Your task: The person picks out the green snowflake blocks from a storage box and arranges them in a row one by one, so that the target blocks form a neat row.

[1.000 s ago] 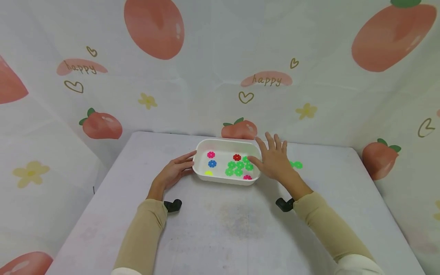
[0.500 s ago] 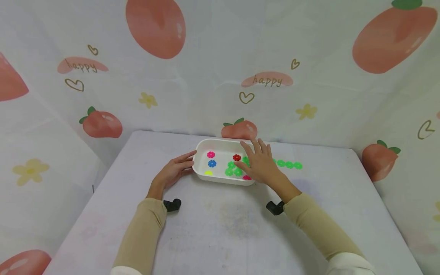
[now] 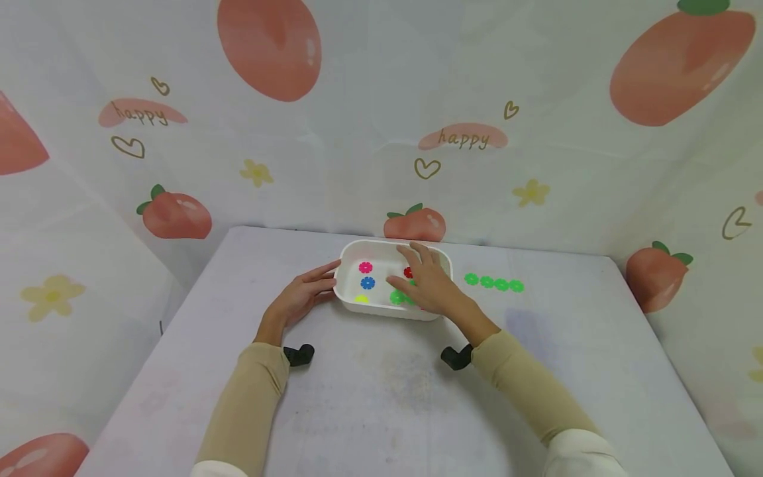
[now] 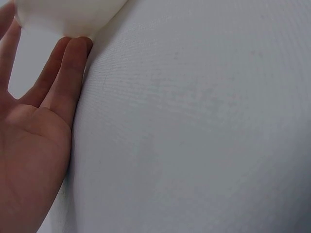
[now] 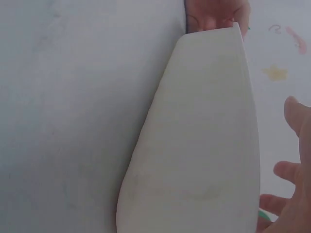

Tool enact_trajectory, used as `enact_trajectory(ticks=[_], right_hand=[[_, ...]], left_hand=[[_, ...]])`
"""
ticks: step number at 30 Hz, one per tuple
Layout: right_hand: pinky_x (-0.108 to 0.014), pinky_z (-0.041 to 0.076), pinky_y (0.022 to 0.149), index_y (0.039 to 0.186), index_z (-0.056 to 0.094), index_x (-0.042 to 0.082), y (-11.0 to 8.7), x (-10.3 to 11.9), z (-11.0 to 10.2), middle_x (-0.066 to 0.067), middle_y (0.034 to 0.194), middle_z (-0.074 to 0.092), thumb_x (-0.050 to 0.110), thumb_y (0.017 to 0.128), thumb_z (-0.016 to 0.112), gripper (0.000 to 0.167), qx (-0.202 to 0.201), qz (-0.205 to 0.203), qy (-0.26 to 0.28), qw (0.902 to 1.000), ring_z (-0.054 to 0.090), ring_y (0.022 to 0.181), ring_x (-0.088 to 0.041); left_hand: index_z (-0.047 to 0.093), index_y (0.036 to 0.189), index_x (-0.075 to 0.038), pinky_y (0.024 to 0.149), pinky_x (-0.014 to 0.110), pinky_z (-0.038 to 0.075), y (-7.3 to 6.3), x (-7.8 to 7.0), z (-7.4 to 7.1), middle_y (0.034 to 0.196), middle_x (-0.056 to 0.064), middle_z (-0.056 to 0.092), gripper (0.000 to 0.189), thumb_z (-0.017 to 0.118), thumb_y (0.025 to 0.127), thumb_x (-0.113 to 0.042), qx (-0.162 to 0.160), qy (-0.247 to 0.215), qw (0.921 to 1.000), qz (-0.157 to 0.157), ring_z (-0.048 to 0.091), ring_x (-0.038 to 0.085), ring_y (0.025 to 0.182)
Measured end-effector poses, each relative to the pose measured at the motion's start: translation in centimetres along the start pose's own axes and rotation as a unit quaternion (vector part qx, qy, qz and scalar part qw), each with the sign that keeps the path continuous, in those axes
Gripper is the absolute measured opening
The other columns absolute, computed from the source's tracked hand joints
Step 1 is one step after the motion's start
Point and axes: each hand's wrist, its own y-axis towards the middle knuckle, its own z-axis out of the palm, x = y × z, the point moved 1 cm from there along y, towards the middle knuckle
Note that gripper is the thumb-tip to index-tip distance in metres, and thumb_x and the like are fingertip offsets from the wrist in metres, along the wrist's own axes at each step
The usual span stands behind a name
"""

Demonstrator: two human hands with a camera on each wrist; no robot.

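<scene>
Peaches (image 3: 269,50) dot the wall (image 3: 357,152) behind the table (image 3: 357,411). The left hand (image 3: 298,299), fairly straight, touches the tub (image 3: 387,311) at its end. The right hand (image 3: 432,285) is spread over the flowers (image 3: 396,297) inside; I can't tell if it touches any. Reaching in looks like the step now; picking one up calls for a pinch.

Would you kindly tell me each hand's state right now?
Left hand: open, touching the white tray.
Right hand: open, fingers spread over the tray.
</scene>
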Motion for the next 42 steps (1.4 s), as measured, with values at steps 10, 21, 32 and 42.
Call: enact_trajectory(ticks=[10, 21, 32, 42], right_hand=[[-0.06, 0.03, 0.124, 0.162, 0.025, 0.016, 1.7, -0.1, 1.3, -0.014, 0.165, 0.025, 0.049, 0.106, 0.044, 0.068, 0.044, 0.017, 0.176, 0.9832, 0.023, 0.154, -0.034], [-0.058, 0.034, 0.123, 0.163, 0.022, 0.016, 2.5, -0.1, 2.4, -0.013, 0.167, 0.021, 0.053, 0.106, 0.04, 0.07, 0.089, 0.022, 0.222, 0.9707, 0.034, 0.149, -0.037], [-0.051, 0.045, 0.117, 0.152, 0.045, 0.013, 3.7, -0.3, 4.1, -0.014, 0.155, 0.047, 0.025, 0.095, 0.07, 0.063, 0.058, 0.037, 0.21, 0.9754, 0.048, 0.141, -0.036], [-0.043, 0.049, 0.113, 0.139, 0.062, 0.011, 4.2, 0.5, 4.9, -0.008, 0.134, 0.062, 0.004, 0.091, 0.07, 0.049, 0.021, 0.069, 0.137, 0.9879, 0.055, 0.119, -0.026]], left_hand=[[0.047, 0.154, -0.028, 0.124, 0.045, 0.036, 0.0, -0.1, 0.0, 0.161, 0.006, 0.043, 0.052, 0.059, 0.103, -0.021, -0.004, -0.005, 1.0, -0.001, 0.044, 0.026, 0.147], [0.047, 0.154, -0.026, 0.122, 0.044, 0.039, 0.1, 0.0, 0.0, 0.158, 0.009, 0.047, 0.052, 0.059, 0.103, -0.018, -0.008, -0.007, 0.9999, -0.002, 0.051, 0.021, 0.139], [0.045, 0.155, -0.023, 0.121, 0.044, 0.041, 0.4, 0.7, 0.1, 0.158, 0.012, 0.046, 0.055, 0.061, 0.102, -0.018, 0.003, -0.006, 1.0, 0.006, 0.055, 0.017, 0.131], [0.045, 0.155, -0.023, 0.122, 0.046, 0.04, 0.3, 0.4, -0.1, 0.158, 0.013, 0.046, 0.055, 0.06, 0.103, -0.017, -0.002, -0.005, 1.0, 0.008, 0.055, 0.017, 0.132]])
